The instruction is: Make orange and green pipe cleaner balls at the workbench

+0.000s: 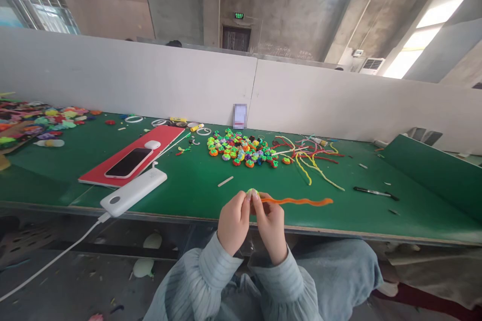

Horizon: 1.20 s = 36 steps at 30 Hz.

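Observation:
Both hands meet at the table's front edge, fingertips pinched together. My left hand [234, 221] is closed on a small yellow-green piece [252, 192], mostly hidden by the fingers. Against it, my right hand [271, 223] is closed too, with an orange fuzzy stem [301, 202] running out from its fingers to the right. How the stem joins the yellow-green piece is hidden. Beyond the hands lies a pile of small colourful fuzzy pieces [241, 149], with loose red, yellow and pink stems [309, 173] to its right.
On the green table [196, 180], a red folder [98, 166] holds a phone [128, 162], beside a white power bank [133, 191] with a cable. A black marker [375, 192] lies right, near a green divider [437, 175]. More fuzzy pieces [64, 118] are far left.

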{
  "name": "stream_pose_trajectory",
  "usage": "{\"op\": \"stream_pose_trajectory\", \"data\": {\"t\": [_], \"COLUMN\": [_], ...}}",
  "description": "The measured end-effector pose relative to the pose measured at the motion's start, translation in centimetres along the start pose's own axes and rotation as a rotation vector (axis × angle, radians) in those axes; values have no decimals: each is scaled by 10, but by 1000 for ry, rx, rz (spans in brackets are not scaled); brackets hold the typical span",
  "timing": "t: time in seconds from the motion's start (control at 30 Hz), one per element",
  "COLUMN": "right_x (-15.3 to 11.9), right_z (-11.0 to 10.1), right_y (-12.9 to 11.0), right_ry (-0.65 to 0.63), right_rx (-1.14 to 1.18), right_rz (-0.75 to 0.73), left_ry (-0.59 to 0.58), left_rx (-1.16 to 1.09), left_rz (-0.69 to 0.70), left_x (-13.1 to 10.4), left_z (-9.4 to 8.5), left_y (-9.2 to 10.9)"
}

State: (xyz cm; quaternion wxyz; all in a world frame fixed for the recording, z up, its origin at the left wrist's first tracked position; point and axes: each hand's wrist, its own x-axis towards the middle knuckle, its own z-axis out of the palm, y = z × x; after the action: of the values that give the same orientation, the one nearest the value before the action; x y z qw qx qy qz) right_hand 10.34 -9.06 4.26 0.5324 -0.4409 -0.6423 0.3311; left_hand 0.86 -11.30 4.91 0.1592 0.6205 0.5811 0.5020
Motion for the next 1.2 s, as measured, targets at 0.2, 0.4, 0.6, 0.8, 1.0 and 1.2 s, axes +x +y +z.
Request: {"op": "stream_pose_trajectory", "data": {"t": [0.2, 0.4, 0.6, 0.8, 1.0, 1.2], "right_x": [6, 5, 1, 0, 1, 0], "right_z": [-4, -4, 4, 5, 1, 3], "right_y": [-2, -4, -11, -13, -14, -21], "right_ry": [14, 37, 216, 205, 165, 167], "right_rx": [-47, -6, -120, -115, 16, 212], "right_rz": [-43, -26, -24, -26, 7, 37], "left_ry": [-80, -95, 70, 115, 78, -12], "left_rx": [-102, -197, -96, -171, -404, -839], "left_rz": [-7, -30, -55, -64, -62, -249], "left_x": [3, 3, -6, -6, -5, -1], "left_z": [-2, -1, 12, 14, 12, 18], "left_y": [0, 0, 6, 7, 2, -2]}}
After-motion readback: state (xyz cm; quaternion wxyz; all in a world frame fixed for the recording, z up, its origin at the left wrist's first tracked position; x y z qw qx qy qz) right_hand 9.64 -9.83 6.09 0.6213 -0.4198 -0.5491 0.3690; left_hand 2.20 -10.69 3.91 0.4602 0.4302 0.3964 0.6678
